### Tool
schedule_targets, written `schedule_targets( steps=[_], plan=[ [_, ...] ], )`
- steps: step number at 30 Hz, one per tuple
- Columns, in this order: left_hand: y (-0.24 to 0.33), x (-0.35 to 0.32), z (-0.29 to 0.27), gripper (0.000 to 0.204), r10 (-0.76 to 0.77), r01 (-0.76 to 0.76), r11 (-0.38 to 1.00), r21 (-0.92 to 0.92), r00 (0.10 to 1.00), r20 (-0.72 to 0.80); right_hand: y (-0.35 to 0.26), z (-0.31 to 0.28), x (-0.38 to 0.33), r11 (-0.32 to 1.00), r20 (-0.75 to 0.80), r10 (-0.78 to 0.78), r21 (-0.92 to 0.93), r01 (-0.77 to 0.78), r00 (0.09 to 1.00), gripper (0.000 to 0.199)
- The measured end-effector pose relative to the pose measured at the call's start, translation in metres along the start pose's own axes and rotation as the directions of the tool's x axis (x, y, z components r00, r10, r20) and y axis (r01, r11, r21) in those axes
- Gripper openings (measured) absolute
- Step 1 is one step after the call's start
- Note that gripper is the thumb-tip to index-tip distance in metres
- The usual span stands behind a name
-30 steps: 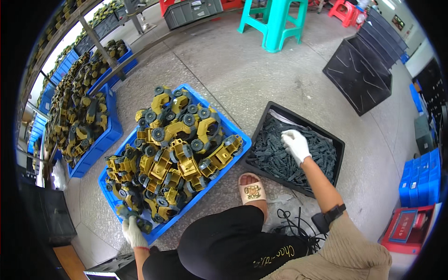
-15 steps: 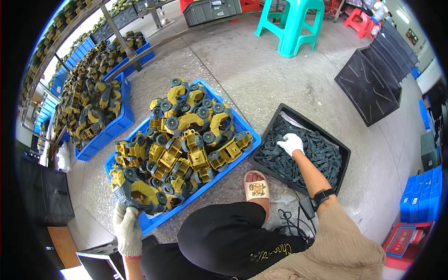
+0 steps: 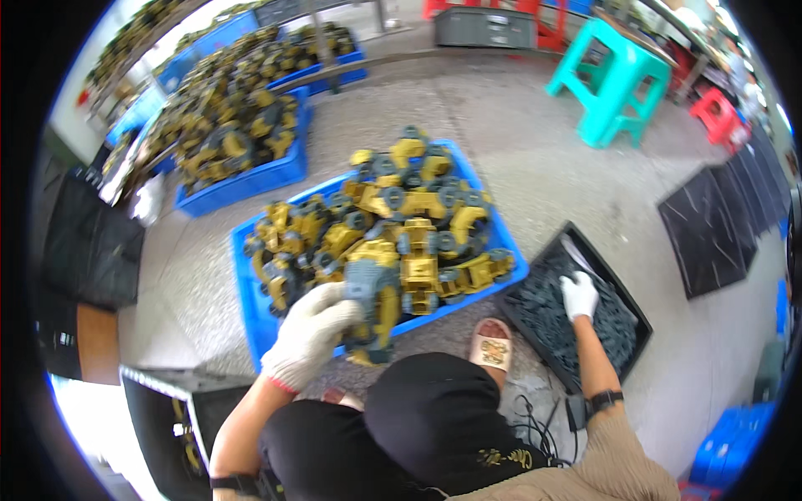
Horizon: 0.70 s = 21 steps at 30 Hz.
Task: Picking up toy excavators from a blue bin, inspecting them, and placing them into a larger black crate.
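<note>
A yellow-and-grey toy truck [image 3: 373, 307] sits in the gloved left hand [image 3: 311, 334], fingers wrapped around its cab end, above the near edge of the blue crate [image 3: 251, 292] heaped with like trucks. The grip looks one-sided; the truck could tip out. The right hand [image 3: 578, 295] rests, fingers curled, in the black tray [image 3: 622, 288] of dark grey parts; whether it grips any I cannot tell. More blue crates [image 3: 251, 179] stand beyond.

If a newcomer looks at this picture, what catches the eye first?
First, the blue crate at centre, heaped with yellow-and-grey toy vehicles. The gloved left hand grips one toy at its near edge. To the right, the gloved right hand rests in a black tray of dark parts.
</note>
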<state>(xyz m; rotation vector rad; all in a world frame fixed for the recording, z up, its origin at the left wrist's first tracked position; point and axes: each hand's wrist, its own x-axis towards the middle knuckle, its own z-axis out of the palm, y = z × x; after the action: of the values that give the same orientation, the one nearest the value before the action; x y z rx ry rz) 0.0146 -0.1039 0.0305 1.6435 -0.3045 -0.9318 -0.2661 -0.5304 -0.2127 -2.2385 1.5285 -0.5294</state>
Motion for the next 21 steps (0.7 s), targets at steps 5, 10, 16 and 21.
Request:
schedule_targets(
  steps=[5,10,16,21],
  plan=[
    [0.007,-0.003,0.008,0.030,-0.005,0.016,0.997,-0.078,0.991,0.134,-0.116,-0.033,-0.049,0.635,0.295,-0.164,0.762,-0.128,0.941,0.025],
    [-0.004,-0.002,0.007,0.024,0.042,-0.051,0.989,0.136,0.997,0.069,-0.264,-0.093,-0.113,0.329,-0.070,-0.902,0.526,0.784,0.425,0.028],
    [-0.001,-0.003,0.013,0.027,0.283,-0.203,0.787,0.583,0.958,-0.049,-0.312,-0.073,-0.120,-0.008,-0.203,-0.971,0.553,0.833,0.126,0.031],
    [-0.007,-0.008,0.004,0.029,0.535,-0.375,0.617,0.692,0.844,-0.019,-0.318,-0.064,-0.127,-0.021,-0.215,-0.970,0.555,0.831,0.118,0.033]
  ],
)
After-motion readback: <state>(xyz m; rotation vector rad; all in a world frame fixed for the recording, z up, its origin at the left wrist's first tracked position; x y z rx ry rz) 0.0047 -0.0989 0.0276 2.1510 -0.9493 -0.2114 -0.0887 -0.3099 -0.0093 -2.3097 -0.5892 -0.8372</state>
